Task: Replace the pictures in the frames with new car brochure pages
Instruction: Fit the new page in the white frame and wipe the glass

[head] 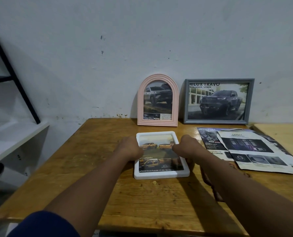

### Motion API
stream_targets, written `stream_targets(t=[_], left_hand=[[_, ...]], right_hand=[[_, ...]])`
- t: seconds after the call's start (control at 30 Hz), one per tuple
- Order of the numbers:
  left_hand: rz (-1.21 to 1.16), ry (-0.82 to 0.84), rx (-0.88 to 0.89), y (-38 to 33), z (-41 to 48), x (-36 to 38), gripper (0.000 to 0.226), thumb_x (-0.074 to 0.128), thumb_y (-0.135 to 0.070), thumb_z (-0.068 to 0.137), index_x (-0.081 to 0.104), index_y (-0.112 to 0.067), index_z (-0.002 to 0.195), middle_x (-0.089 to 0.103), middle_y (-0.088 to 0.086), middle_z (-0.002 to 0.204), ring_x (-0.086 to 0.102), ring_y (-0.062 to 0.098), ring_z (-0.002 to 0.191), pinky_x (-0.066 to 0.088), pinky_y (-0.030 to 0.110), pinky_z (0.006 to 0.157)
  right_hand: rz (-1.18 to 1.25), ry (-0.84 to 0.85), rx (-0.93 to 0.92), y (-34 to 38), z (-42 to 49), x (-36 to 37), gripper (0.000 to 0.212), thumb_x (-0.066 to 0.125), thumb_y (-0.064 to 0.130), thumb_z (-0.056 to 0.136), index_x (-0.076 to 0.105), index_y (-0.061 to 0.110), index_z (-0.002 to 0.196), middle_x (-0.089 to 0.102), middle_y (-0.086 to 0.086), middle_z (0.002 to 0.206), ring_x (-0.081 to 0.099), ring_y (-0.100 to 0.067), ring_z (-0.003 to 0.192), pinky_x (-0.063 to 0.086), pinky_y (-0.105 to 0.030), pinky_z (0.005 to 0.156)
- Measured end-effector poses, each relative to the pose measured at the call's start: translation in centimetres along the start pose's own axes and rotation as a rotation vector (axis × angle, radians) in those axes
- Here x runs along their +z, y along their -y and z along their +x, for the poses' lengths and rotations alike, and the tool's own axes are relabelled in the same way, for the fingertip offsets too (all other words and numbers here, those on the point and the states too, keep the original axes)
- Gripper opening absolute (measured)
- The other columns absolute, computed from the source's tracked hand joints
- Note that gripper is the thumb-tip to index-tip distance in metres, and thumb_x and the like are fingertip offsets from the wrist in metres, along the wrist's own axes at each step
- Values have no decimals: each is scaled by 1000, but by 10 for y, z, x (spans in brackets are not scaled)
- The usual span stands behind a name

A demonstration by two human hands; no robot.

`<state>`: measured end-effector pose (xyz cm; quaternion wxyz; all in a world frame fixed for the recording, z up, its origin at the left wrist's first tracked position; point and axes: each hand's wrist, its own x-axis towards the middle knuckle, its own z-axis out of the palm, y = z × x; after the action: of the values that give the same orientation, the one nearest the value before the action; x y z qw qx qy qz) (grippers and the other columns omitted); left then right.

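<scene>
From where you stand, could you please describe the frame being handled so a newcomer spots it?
Find the wooden table against the white wall. In front of the pink arched frame, the left hand and right hand grip a white rectangular frame. Unlike that and the grey frame propped upright behind, it lies flat and shows orange pickups.

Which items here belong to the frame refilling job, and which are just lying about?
Job:
- white frame, flat on the table, gripped by the left hand and right hand
- pink arched frame
- grey frame
- loose brochure pages

Lying about:
- white shelf
- black rack
- pale table at right
</scene>
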<state>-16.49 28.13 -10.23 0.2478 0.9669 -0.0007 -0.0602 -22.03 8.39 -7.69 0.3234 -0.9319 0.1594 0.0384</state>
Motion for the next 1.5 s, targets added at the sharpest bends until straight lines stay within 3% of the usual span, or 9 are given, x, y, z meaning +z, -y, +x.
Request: stream_targets(t=[0.17, 0.33, 0.47, 0.6, 0.73, 0.9, 1.1, 1.33, 1.5], left_hand=[[-325, 13, -37, 1, -2, -5, 31, 64, -31, 94, 61, -16, 120, 69, 6, 107, 70, 25, 93, 61, 45, 82], [-537, -60, -44, 11, -2, -18, 21, 59, -34, 97, 62, -18, 110, 71, 6, 99, 73, 25, 87, 62, 47, 79], [-524, -231, 57, 21, 6, -37, 13, 56, -27, 101, 63, -20, 109, 69, 2, 98, 69, 17, 83, 54, 31, 62], [-510, -369, 128, 32, 16, -60, 50, 57, -40, 94, 55, -16, 138, 59, 9, 130, 64, 25, 107, 60, 38, 82], [-467, -518, 148, 44, 20, -70, 63, 61, -23, 100, 33, -15, 156, 38, 6, 148, 52, 26, 126, 52, 29, 91], [-515, -578, 172, 65, 39, -72, 75, 66, -20, 97, 23, -23, 158, 25, -3, 157, 41, 24, 138, 50, 36, 102], [-533, -617, 166, 91, 87, -83, 83, 72, -19, 91, 22, -27, 156, 27, -6, 155, 41, 24, 139, 52, 44, 103], [-514, -565, 135, 109, 142, -84, 82, 70, -21, 93, 20, -28, 157, 27, -5, 156, 43, 24, 138, 52, 44, 103], [-501, -528, 133, 104, 169, -80, 88, 68, -22, 94, 10, -33, 159, 24, -3, 162, 39, 27, 141, 51, 47, 104]], right_hand=[[77, -62, -75, 10, 1, 0, 23, 66, 27, 89, 52, 15, 103, 62, -5, 99, 64, -24, 90, 59, -41, 81], [139, -119, -195, 33, 2, -4, 29, 68, 26, 88, 60, 12, 112, 64, -5, 101, 67, -24, 91, 61, -41, 78], [231, -166, -340, 54, 4, -8, 27, 67, 24, 86, 62, 12, 110, 66, -7, 102, 67, -23, 88, 61, -44, 74], [328, -198, -468, 75, 9, -5, 41, 68, 18, 88, 53, 18, 126, 56, -4, 116, 61, -23, 101, 59, -37, 79], [373, -172, -551, 92, 19, 10, 54, 68, 13, 88, 46, 24, 136, 52, -1, 131, 53, -18, 114, 51, -23, 79], [377, -143, -575, 113, 40, 38, 71, 71, 17, 86, 34, 28, 146, 43, 2, 148, 45, -24, 134, 52, -47, 100], [389, -100, -602, 145, 77, 66, 83, 69, 17, 86, 21, 27, 153, 32, 2, 156, 35, -26, 143, 43, -53, 107], [321, -115, -584, 161, 122, 92, 74, 66, 22, 90, 23, 25, 150, 39, 2, 147, 40, -18, 135, 43, -37, 107], [260, -189, -549, 166, 141, 98, 67, 61, 21, 93, 24, 24, 149, 41, 0, 142, 44, -16, 129, 38, -23, 96]])
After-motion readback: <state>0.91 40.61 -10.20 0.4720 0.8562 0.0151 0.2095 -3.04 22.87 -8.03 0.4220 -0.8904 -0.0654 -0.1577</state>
